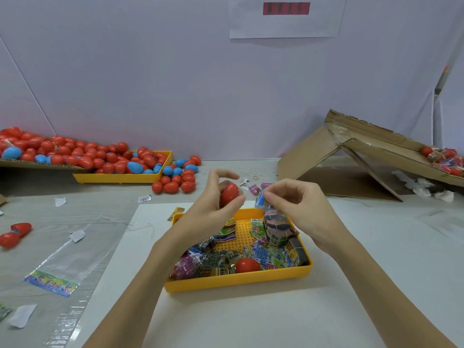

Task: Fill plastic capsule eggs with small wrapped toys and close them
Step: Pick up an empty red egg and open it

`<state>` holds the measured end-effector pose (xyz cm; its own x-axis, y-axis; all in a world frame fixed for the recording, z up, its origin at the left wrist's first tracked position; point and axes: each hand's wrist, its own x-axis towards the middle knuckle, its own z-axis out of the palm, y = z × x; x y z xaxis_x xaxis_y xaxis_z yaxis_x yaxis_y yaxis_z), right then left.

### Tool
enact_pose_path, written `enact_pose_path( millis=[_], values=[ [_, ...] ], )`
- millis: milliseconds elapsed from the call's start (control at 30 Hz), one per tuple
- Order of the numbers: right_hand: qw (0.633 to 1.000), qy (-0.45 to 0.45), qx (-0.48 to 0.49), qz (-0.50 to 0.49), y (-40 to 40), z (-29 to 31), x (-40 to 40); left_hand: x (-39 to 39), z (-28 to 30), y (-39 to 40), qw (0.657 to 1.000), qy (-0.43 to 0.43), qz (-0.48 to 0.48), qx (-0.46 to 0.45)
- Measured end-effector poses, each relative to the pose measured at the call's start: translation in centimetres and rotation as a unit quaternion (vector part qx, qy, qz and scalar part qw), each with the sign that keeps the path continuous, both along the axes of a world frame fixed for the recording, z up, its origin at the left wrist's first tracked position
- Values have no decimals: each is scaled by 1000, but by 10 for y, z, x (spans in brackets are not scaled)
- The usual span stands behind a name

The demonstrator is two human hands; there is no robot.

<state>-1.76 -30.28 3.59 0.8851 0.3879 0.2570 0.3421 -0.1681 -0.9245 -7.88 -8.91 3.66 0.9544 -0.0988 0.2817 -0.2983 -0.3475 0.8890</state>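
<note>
left hand (216,209) grip holds a red egg (229,193); right hand (298,204) grip pinches a wrapped toy (261,200)

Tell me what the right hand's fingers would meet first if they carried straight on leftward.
Probably the red plastic capsule egg gripped in the left hand; the right hand pinches a small wrapped toy just beside it, though depth is unclear.

Both forearms are bare, the left hand (213,207) and right hand (298,207) ungloved.
</note>
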Motion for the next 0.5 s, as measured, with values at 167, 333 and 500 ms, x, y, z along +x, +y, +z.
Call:
enact_pose_path(
  millis=[167, 333, 500],
  values=[
    [993, -25, 93, -63, 3, -3, 3, -1, 2, -1, 997, 14, -33, -64],
    [990, -68, 97, -82, 9, -5, -1, 0, 3, -11, 995, 10, -18, -94],
    [989, -73, 94, -92, 11, -4, -3, 1, 1, -18, 996, 28, 0, -89]
  ],
)
